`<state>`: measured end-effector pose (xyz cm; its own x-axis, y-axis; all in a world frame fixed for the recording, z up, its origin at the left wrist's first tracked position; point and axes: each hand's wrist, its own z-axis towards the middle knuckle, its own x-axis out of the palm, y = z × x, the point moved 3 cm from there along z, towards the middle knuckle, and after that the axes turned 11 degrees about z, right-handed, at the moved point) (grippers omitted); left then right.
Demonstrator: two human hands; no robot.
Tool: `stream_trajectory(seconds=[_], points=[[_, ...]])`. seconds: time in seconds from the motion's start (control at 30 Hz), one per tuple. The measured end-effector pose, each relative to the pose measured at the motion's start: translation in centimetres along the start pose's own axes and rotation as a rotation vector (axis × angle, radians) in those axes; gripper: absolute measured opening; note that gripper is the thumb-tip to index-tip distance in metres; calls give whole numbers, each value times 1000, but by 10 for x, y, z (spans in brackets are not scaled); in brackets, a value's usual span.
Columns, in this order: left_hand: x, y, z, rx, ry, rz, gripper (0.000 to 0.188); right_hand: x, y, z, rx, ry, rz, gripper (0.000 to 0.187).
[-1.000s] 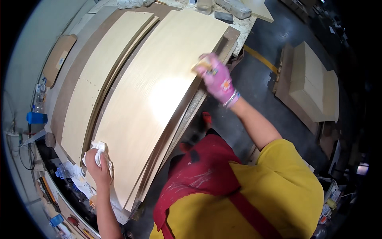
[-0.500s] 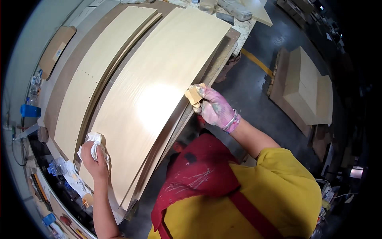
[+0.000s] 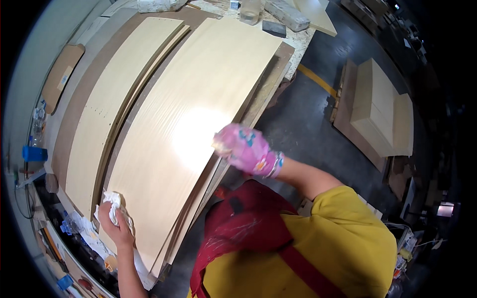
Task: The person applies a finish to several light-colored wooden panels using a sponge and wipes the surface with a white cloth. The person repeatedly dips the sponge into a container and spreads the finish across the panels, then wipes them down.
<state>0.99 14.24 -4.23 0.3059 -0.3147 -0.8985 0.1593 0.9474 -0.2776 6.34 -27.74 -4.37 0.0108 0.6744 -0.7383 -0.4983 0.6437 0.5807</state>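
A wide pale wood-grain panel (image 3: 154, 114) lies slanted on the bench, with a bright glare on its surface. My bare left hand (image 3: 115, 226) is closed around a crumpled white cloth (image 3: 113, 201) at the near-left end of this panel. Over the panel's right edge is my right hand (image 3: 243, 149), in a pink flowered glove and a little blurred. Its fingers curl away from me, and the small tan block seen in them earlier is now almost wholly hidden. Left of the wide panel lies a narrower stack of pale boards (image 3: 107, 104) with small holes.
A dark grey block (image 3: 274, 29), a clear plastic cup (image 3: 249, 12) and a wrapped bar (image 3: 286, 15) sit at the bench's far end. Cardboard (image 3: 62, 74) and a blue container (image 3: 35, 153) lie left. More boards (image 3: 377, 109) are stacked on a pallet at right.
My right hand has moved left and nearer, turning so the back of the glove shows and the tan block is covered. The left hand and cloth appear lower in view, while the view itself has shifted slightly.
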Motion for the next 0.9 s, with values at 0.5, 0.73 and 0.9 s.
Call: stream_trajectory(seconds=[0.5,0.73,0.9], points=[[2,-2,-2,-55,59,108,29,-154,-248,56,276,-746,50,28],[1,3,-5,-82,35,112,29,-138,-217,58,82,-708,169,29],[7,8,-6,-33,-40,118,26,-87,-147,39,207,-585,314,28]])
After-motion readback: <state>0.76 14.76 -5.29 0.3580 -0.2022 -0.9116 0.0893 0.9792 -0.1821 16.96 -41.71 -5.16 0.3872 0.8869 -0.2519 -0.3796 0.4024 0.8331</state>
